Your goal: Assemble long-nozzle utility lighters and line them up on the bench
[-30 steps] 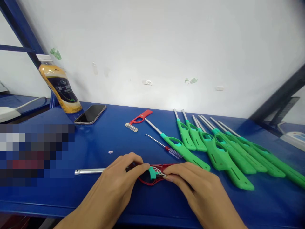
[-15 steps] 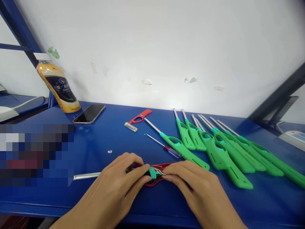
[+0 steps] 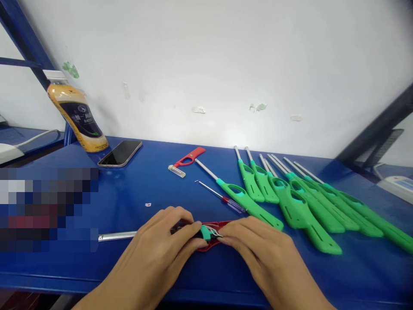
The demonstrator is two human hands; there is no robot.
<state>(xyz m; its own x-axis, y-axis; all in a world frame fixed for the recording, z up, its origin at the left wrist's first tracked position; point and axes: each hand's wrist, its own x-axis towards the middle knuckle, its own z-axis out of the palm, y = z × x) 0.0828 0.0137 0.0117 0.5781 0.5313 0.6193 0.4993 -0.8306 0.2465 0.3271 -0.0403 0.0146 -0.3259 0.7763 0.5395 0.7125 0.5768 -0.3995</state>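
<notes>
Between my hands lies a red-cased utility lighter (image 3: 211, 246) with its inside exposed, its metal tube (image 3: 116, 236) pointing left. My left hand (image 3: 163, 247) is closed on the lighter, thumb and forefinger pinching around the green trigger (image 3: 205, 233). Thin white wires (image 3: 213, 230) run from there to the right. The fingers of my right hand (image 3: 266, 247) are pinched at the wires' right end, over the red casing; the exact contact is hidden. Just beyond my hands lies a hooked screwdriver-like tool (image 3: 234, 204) with a clear and red handle.
Several green lighters (image 3: 297, 206) lie across the right; one green lighter (image 3: 248, 206) rests nearer my right hand. Farther back are a red handle piece with a clear part (image 3: 190, 156), a phone (image 3: 121, 153) and a bottle (image 3: 79, 118). A small scrap (image 3: 148, 205) sits left of centre.
My right fingertips have shifted slightly left along the wires, toward the green trigger. My left hand keeps its hold, and the other things stay where they were.
</notes>
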